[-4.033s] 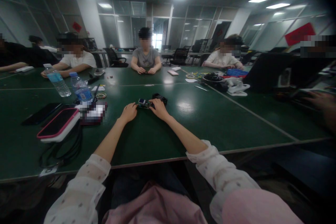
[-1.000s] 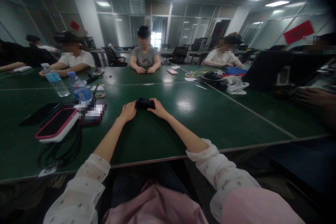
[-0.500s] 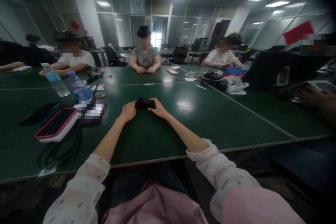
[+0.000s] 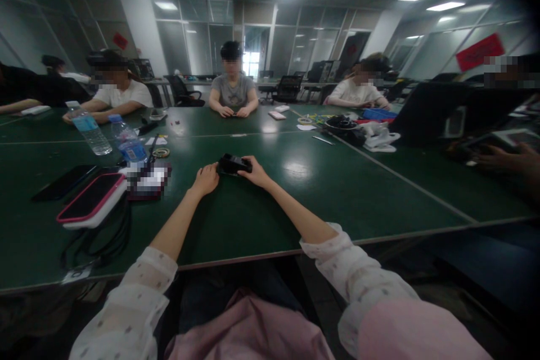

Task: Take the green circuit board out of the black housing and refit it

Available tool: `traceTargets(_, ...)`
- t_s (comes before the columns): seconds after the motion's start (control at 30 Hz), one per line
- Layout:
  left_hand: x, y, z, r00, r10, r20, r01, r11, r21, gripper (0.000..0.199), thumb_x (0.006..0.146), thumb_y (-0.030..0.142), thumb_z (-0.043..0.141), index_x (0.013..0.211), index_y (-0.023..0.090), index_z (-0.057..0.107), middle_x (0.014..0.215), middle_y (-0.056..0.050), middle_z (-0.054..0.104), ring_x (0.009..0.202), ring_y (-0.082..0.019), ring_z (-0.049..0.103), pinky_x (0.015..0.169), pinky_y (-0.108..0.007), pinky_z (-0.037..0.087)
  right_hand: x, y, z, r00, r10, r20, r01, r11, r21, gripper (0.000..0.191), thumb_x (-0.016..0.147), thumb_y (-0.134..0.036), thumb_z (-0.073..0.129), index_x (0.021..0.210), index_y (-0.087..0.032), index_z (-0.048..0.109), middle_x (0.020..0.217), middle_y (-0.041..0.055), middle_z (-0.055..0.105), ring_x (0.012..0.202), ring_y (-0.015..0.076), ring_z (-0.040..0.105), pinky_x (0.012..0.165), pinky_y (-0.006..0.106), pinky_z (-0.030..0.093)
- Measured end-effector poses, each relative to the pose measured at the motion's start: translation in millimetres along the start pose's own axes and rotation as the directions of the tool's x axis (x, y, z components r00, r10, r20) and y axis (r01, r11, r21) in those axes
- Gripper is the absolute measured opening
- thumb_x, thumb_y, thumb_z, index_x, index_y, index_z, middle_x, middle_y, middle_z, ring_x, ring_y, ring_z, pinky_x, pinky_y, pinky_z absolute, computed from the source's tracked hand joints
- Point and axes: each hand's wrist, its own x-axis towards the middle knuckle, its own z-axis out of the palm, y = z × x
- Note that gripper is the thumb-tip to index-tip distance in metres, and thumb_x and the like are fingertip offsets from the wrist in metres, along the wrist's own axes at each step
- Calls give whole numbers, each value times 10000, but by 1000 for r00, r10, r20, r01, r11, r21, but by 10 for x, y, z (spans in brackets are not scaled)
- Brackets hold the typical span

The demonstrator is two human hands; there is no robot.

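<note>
A small black box-like object [image 4: 232, 163] is between my two hands over the green table [image 4: 270, 214]. Its kind is too dark and small to make out. My right hand [image 4: 255, 171] grips its right end, thumb on the near side and fingers behind. At its left end, my left hand [image 4: 206, 179] has its fingers curled against the object, their tips partly hidden. Under the object, a thin pale edge shows at its near side.
To the left stand two water bottles [image 4: 89, 128], a pink-rimmed phone [image 4: 91, 198] on a white item, a dark phone [image 4: 65, 182], and black cables [image 4: 103, 242]. A tape roll [image 4: 161, 153] lies behind. White plastic bags [image 4: 379, 138] sit right. Several people sit around the table.
My right hand has tilted the black object, so its right end sits differently and a recess shows on top. My left hand has hardly moved.
</note>
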Motion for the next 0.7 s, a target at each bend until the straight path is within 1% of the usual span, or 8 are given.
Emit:
traceTargets(0.23, -3, -2, 9, 1000, -6, -1, 6, 1000, -4, 478, 939, 211, 323, 1406, 130, 381, 1448, -124, 439, 1341, -250, 383, 1103, -445, 298, 53, -83, -50, 996, 47, -78, -34, 986, 161, 566, 744, -402, 702, 1206, -204, 441, 1169, 95, 589, 1088, 235, 579, 965, 404, 454)
traceTargets(0.33, -3, -3, -3, 1000, -6, 14, 6, 1000, -2, 453, 944, 217, 334, 1386, 154, 412, 1463, -118, 421, 1359, -249, 360, 1106, -458, 294, 79, -83, -99, 983, 87, -162, -58, 982, 178, 569, 755, -395, 689, 1221, -209, 422, 1167, 99, 593, 1075, 236, 587, 952, 403, 466)
traceTargets(0.4, 1, -6, -12, 1000, 3, 22, -3, 1000, -3, 434, 948, 220, 337, 1367, 163, 433, 1466, -116, 417, 1366, -247, 350, 1106, -465, 291, 92, -45, -135, 962, 116, -247, -85, 987, 133, 565, 748, -362, 689, 1220, -208, 420, 1165, 98, 591, 1065, 240, 589, 944, 409, 472)
traceTargets(0.5, 12, -16, -16, 1000, 7, 31, -7, 1000, -8, 416, 959, 251, 345, 1353, 164, 445, 1466, -121, 417, 1369, -251, 347, 1104, -475, 291, 93, 47, -186, 921, 157, -357, -166, 986, 3, 550, 733, -293, 690, 1209, -193, 432, 1153, 110, 594, 1058, 257, 586, 944, 435, 470)
traceTargets(0.6, 22, -23, -10, 1000, 6, 31, -6, 1000, -9, 414, 966, 283, 346, 1349, 160, 449, 1463, -126, 420, 1364, -254, 354, 1100, -481, 293, 73, 139, -215, 896, 169, -411, -241, 961, -132, 542, 720, -250, 692, 1200, -175, 450, 1153, 137, 592, 1083, 283, 568, 947, 467, 461)
traceTargets(0.7, 23, -19, -8, 1000, 12, 24, -13, 1000, 4, 402, 967, 280, 340, 1329, 160, 469, 1456, -125, 429, 1353, -255, 367, 1095, -480, 302, 52, 203, -215, 890, 154, -430, -264, 941, -209, 529, 725, -237, 686, 1197, -169, 458, 1145, 148, 590, 1091, 294, 558, 942, 485, 460)
